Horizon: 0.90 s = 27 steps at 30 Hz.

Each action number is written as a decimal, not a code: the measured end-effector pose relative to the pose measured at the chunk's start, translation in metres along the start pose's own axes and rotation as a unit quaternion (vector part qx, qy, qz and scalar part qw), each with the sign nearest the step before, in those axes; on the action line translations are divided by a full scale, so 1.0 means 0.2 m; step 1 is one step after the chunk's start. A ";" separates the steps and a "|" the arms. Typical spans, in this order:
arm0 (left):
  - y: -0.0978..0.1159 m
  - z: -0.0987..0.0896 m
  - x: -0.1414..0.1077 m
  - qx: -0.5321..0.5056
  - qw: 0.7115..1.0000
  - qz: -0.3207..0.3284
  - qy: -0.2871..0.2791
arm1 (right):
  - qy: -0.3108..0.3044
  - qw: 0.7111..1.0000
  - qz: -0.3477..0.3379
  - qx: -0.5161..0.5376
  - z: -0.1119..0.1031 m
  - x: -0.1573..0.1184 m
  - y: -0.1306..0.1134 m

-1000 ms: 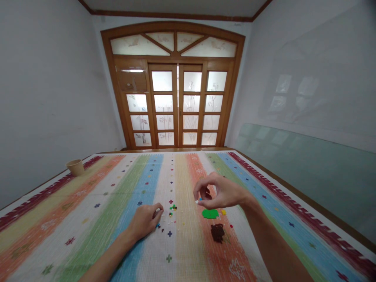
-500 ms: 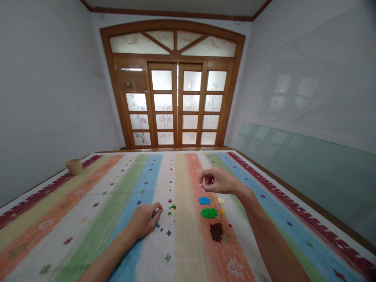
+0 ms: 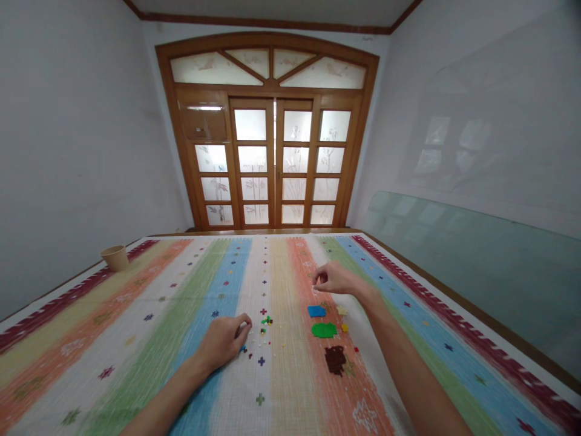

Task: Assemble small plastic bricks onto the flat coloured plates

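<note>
Green brick plate [image 3: 324, 330], blue plate [image 3: 316, 311], rainbow-striped white rug [image 3: 236, 399]

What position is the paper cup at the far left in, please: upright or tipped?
Upright: the paper cup stands on its base, rim upward.

Head-worn camera, the sole view: set above the near edge of the striped cloth [image 3: 236, 399], facing forward and down, close over the left hand [image 3: 220, 345] and right hand [image 3: 338, 278], with the glazed wooden doors [image 3: 267, 163] far off.

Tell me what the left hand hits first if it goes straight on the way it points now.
Probably the small cluster of green toy bricks just ahead of the left hand and its fingers, on the striped cloth. Depth is unclear, so it might pass just over them.
</note>
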<state>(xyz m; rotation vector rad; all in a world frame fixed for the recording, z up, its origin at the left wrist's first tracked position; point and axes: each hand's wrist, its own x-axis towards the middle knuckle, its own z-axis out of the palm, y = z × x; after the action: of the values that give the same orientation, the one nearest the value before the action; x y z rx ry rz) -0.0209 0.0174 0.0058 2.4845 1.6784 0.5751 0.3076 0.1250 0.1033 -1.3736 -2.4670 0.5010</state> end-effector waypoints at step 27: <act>0.00 0.00 0.00 -0.004 1.000 -0.006 -0.008 | -0.073 0.991 0.080 -0.072 0.19 0.07 0.20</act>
<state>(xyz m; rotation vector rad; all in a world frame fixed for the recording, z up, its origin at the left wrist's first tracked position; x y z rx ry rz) -0.0209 0.0172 0.0065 2.4655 1.6813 0.5582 0.3158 0.1498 0.0528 -1.6582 -2.5647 0.4820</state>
